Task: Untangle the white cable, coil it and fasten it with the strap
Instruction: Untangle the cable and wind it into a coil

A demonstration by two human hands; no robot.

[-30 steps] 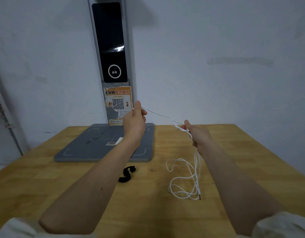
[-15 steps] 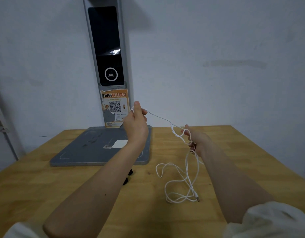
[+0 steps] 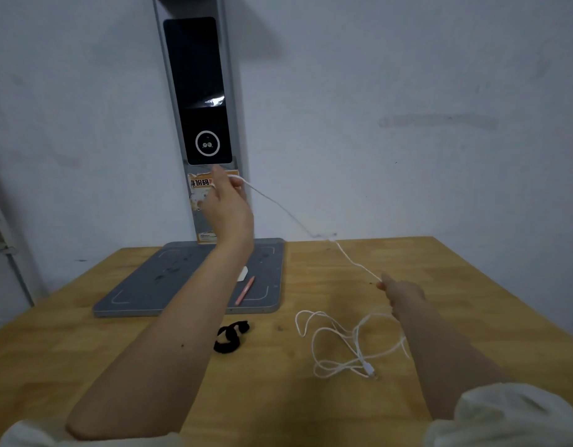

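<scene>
My left hand [image 3: 228,208] is raised in front of the wall device and pinches one end of the white cable [image 3: 340,345]. From there the cable runs taut down and to the right to my right hand [image 3: 402,293], which pinches it low over the table. Below that hand the rest of the cable lies in loose loops on the wood, with a plug end at the front. The black strap [image 3: 230,337] lies curled on the table just right of my left forearm.
A grey flat pad [image 3: 181,282] lies at the back of the wooden table [image 3: 472,301], with a pink pen [image 3: 244,290] and a small white slip on it. A tall grey post with a dark screen [image 3: 198,91] stands against the wall behind it.
My left hand has risen and my right hand has dropped and moved right, so the cable between them is stretched longer and straighter. The small loop near my right hand is gone.
</scene>
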